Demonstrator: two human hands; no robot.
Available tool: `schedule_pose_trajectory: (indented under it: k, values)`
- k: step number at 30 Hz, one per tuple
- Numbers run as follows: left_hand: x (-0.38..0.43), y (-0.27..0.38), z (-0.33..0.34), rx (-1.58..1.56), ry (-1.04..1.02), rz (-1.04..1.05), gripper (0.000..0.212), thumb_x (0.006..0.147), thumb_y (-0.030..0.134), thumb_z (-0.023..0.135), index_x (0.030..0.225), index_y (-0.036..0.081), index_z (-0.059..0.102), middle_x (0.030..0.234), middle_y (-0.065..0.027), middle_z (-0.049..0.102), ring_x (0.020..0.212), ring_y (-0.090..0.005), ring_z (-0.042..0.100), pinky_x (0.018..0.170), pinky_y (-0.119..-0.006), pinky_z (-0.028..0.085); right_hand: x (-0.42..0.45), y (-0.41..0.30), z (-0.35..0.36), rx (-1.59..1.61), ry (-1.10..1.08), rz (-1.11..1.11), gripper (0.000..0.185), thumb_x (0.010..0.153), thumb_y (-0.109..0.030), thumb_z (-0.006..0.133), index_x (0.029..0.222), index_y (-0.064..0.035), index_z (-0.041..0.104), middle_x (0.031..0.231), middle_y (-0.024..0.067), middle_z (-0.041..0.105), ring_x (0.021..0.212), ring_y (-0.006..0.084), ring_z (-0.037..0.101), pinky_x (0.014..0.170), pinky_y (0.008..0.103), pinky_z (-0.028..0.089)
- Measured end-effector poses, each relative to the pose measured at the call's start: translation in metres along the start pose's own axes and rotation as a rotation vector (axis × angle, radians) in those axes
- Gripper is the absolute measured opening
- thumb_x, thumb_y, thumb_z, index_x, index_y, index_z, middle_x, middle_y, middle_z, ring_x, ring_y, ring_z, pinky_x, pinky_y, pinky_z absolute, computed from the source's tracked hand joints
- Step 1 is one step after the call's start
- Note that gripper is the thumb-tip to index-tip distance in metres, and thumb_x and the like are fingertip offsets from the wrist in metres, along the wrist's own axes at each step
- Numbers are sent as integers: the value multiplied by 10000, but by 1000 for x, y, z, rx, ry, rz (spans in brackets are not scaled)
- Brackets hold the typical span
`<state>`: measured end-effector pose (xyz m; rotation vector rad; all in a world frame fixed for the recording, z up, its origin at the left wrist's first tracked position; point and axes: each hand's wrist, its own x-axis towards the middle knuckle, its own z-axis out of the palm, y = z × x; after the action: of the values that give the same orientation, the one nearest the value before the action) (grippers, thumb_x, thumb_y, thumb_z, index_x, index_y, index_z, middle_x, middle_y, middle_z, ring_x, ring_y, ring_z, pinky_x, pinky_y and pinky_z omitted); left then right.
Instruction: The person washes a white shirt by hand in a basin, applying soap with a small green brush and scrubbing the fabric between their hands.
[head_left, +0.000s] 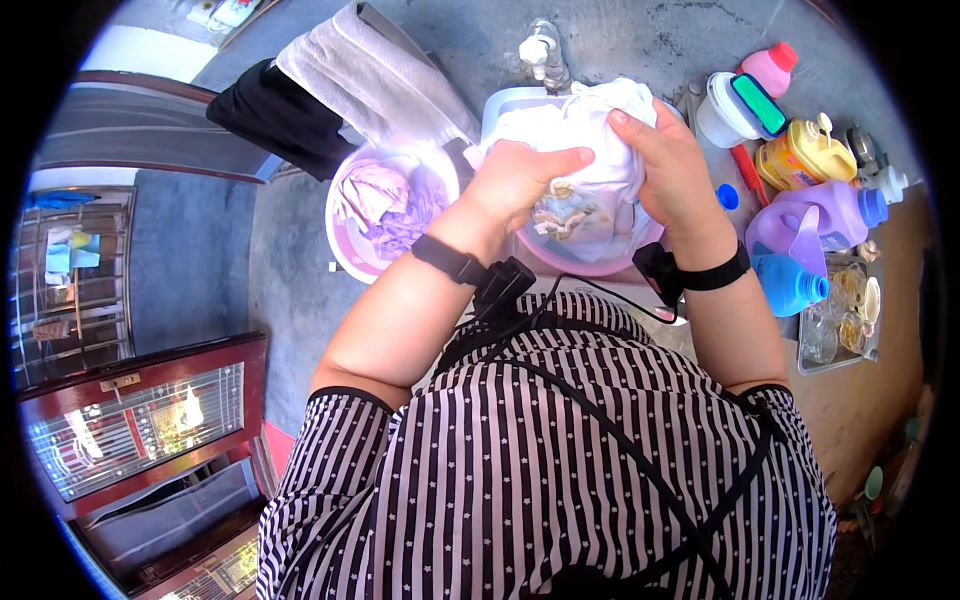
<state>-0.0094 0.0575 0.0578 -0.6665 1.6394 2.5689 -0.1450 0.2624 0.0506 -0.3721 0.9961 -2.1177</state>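
A wet-looking white cloth garment (621, 166) with a thin drawstring is bunched up between my hands. My left hand (517, 178) grips its near left part, the thumb lying across the fabric. On the other side, my right hand (675, 169) pinches it with the thumb in front and the fingers behind. Below hangs a coloured print (564, 210); whether it belongs to the same garment I cannot tell. Under the cloth stands a pink-rimmed basin (589, 266). More white cloth (517, 121) lies behind my left hand, by a pale plastic tub (504, 99).
A tap (551, 64) juts from the wall behind. To the left are a basin of lilac clothes (409, 199), a grey towel (367, 79) and black cloth (274, 112). Rightward stand a white bucket (720, 120), yellow jug (799, 157), purple jug (817, 214), blue bottle (784, 285) and glass tray (817, 364).
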Motion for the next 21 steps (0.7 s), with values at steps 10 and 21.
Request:
schedule_pose_trajectory:
  k: [10,21]
  values:
    - [-11,-1,-3,-80,75,122,504,1207,164,969,1617,-106,852,1533,-177,933,1376,-306,906,1183,-465,723,-12,-4,1,15,11,10,443,1301,-143,857,1711,0,766,1593,129,894,1451,236,867,1277,441,697]
    - [-30,26,-31,-118,196,244,447,1338,125,792,1739,-73,763,1682,-204,883,1530,-351,862,1344,-528,681,-8,-23,-24,-5,42,-32,515,1292,-167,870,1750,38,752,1603,140,904,1447,249,884,1288,436,698]
